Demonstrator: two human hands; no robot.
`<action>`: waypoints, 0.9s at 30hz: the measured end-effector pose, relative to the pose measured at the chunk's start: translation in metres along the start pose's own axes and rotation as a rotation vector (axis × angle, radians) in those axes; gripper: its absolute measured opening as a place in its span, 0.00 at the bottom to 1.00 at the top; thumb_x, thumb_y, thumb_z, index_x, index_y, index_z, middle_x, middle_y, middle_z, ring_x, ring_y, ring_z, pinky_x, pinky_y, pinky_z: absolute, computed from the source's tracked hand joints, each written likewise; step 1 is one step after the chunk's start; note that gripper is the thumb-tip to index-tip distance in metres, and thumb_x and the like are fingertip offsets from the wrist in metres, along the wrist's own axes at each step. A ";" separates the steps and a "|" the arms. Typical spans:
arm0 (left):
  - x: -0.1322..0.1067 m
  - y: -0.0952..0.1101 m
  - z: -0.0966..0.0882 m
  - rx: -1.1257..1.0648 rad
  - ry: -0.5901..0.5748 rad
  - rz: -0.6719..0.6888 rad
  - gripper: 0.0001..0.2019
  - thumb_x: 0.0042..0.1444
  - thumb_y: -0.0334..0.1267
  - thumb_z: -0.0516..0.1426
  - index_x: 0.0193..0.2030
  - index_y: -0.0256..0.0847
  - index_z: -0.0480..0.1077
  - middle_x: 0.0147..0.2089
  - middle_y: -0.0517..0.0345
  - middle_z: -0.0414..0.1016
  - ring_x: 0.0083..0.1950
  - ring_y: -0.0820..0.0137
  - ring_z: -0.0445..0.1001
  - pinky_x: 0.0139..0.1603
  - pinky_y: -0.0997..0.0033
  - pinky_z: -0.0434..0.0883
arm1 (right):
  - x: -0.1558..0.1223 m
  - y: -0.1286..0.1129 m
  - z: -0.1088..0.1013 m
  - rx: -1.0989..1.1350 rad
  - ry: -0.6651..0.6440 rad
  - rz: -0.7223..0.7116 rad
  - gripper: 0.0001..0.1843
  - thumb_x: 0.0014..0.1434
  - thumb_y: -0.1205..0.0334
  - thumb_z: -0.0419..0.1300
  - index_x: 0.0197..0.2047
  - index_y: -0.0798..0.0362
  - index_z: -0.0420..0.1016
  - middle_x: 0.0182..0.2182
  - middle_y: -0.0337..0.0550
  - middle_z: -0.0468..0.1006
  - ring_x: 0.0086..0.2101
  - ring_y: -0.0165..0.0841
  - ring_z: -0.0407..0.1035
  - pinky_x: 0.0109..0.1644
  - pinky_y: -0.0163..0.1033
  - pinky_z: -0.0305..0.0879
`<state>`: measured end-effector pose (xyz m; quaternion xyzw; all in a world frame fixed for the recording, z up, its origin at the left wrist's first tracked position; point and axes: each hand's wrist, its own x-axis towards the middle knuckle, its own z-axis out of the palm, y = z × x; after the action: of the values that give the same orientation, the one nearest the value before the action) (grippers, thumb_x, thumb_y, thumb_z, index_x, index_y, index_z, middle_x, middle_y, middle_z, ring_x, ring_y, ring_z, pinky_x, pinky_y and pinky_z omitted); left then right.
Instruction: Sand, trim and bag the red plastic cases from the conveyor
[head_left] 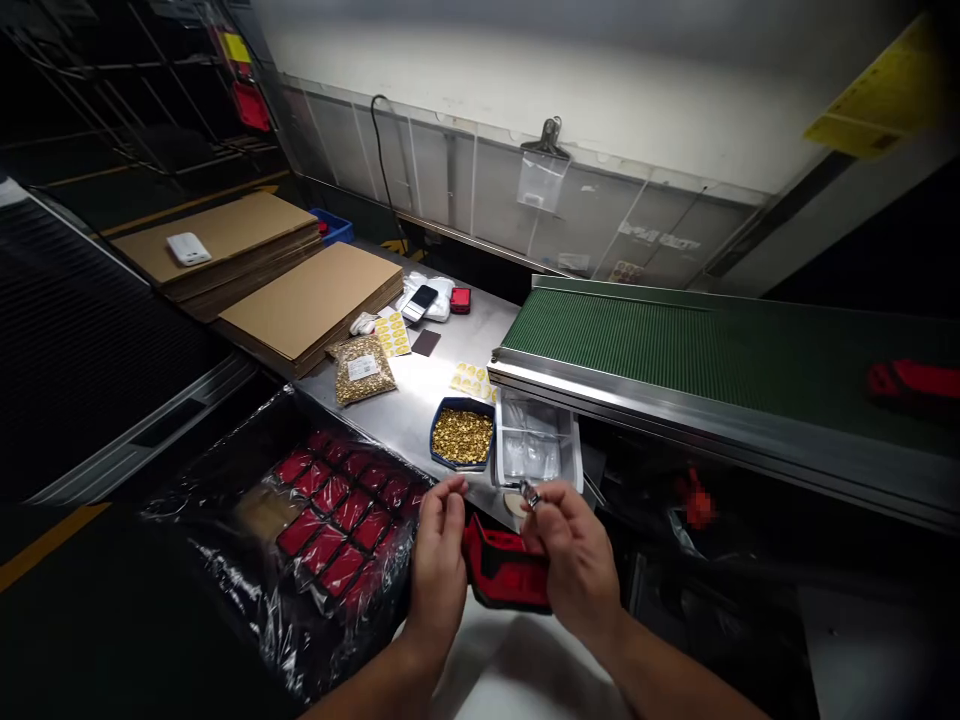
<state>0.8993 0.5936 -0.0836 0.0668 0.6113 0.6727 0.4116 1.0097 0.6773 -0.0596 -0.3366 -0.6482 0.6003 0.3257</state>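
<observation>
The right hand (576, 550) pinches a small shiny metal piece (529, 495) in its fingers, near a red-and-black plastic casing (510, 575) between both hands; whether the left hand (440, 560) grips the casing I cannot tell. On the bench (412, 392), a blue tray (465, 403) holds gold-coloured pieces (462, 437)

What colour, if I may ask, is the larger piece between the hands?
The larger piece is red and black, best seen in the head view.
</observation>
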 end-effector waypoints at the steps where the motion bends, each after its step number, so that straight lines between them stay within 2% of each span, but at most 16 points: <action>1: -0.003 0.000 -0.003 0.064 -0.044 0.122 0.20 0.64 0.53 0.53 0.54 0.42 0.70 0.58 0.51 0.70 0.63 0.60 0.65 0.66 0.64 0.58 | 0.005 0.001 0.000 0.088 0.045 0.132 0.16 0.68 0.48 0.51 0.37 0.51 0.67 0.21 0.34 0.63 0.23 0.27 0.57 0.27 0.33 0.57; 4: -0.012 0.003 -0.009 0.255 -0.289 0.405 0.18 0.69 0.46 0.45 0.58 0.47 0.68 0.59 0.54 0.69 0.60 0.64 0.66 0.61 0.66 0.62 | 0.016 0.004 -0.002 0.287 0.126 0.368 0.22 0.65 0.41 0.53 0.33 0.52 0.68 0.20 0.35 0.64 0.22 0.26 0.56 0.25 0.32 0.56; 5: -0.015 0.003 -0.010 0.307 -0.338 0.459 0.18 0.70 0.43 0.43 0.59 0.48 0.67 0.58 0.55 0.69 0.59 0.65 0.67 0.59 0.67 0.64 | 0.018 0.006 -0.003 0.324 0.144 0.407 0.23 0.64 0.40 0.54 0.33 0.52 0.69 0.20 0.35 0.64 0.21 0.26 0.56 0.24 0.32 0.56; 7: -0.017 0.001 -0.010 0.359 -0.352 0.500 0.17 0.70 0.39 0.44 0.61 0.51 0.65 0.58 0.57 0.69 0.58 0.67 0.67 0.58 0.69 0.64 | 0.020 0.008 -0.004 0.363 0.177 0.445 0.23 0.62 0.40 0.56 0.33 0.52 0.71 0.19 0.35 0.65 0.21 0.26 0.57 0.24 0.31 0.56; 12: -0.015 -0.006 -0.009 0.437 -0.325 0.556 0.17 0.69 0.37 0.47 0.61 0.50 0.64 0.56 0.57 0.68 0.57 0.67 0.67 0.58 0.69 0.63 | 0.019 0.012 -0.003 0.369 0.202 0.485 0.24 0.61 0.38 0.56 0.32 0.53 0.71 0.18 0.36 0.67 0.20 0.26 0.58 0.24 0.32 0.56; 17: -0.012 -0.001 -0.009 0.476 -0.295 0.536 0.14 0.65 0.40 0.54 0.57 0.51 0.67 0.50 0.58 0.70 0.50 0.67 0.70 0.51 0.69 0.68 | 0.019 0.011 -0.003 0.350 0.197 0.467 0.25 0.61 0.38 0.56 0.31 0.53 0.72 0.18 0.36 0.67 0.21 0.27 0.58 0.25 0.32 0.57; 21: -0.008 0.009 -0.010 0.460 -0.368 0.499 0.18 0.59 0.46 0.61 0.55 0.49 0.69 0.47 0.57 0.72 0.47 0.65 0.72 0.47 0.68 0.70 | 0.025 0.006 -0.006 0.323 0.160 0.490 0.24 0.61 0.38 0.56 0.31 0.53 0.71 0.18 0.35 0.67 0.19 0.26 0.57 0.23 0.32 0.55; 25: -0.003 0.020 -0.011 0.481 -0.504 0.473 0.24 0.54 0.51 0.64 0.56 0.49 0.70 0.45 0.57 0.73 0.44 0.65 0.72 0.44 0.69 0.71 | 0.033 -0.001 -0.010 0.302 0.088 0.442 0.22 0.60 0.41 0.58 0.31 0.53 0.68 0.23 0.36 0.71 0.20 0.25 0.61 0.24 0.31 0.56; 27: -0.002 0.024 -0.011 0.460 -0.553 0.449 0.27 0.49 0.53 0.67 0.55 0.48 0.71 0.43 0.57 0.73 0.42 0.65 0.73 0.42 0.70 0.72 | 0.036 -0.003 -0.011 0.285 0.046 0.422 0.22 0.62 0.41 0.56 0.31 0.53 0.68 0.20 0.35 0.70 0.19 0.24 0.60 0.23 0.30 0.54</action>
<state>0.8830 0.5863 -0.0647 0.4663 0.5822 0.5485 0.3778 0.9989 0.7132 -0.0556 -0.4287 -0.4648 0.7326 0.2518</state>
